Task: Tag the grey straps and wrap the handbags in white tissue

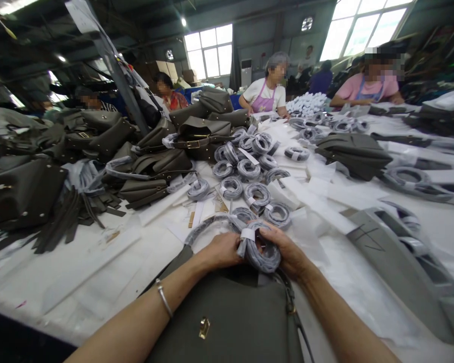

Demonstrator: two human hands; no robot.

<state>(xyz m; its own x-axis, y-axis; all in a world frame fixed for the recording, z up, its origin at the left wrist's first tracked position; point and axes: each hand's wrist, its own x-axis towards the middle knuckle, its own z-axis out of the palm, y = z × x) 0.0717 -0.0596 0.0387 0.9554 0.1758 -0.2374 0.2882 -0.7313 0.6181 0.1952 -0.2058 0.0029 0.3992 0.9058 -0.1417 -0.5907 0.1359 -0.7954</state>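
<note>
Already banded, one coil [268,259] is gripped between the left hand [226,248] and right hand [288,249] at the bag's mouth, seemingly not yet inside the bag [227,310]; more coils [249,170] lie beyond.

White table [132,262]: dark handbags [26,191] heaped left, loose straps [58,222] beside; wrapped coils [259,205] mid-table, white strips [164,202].
</note>
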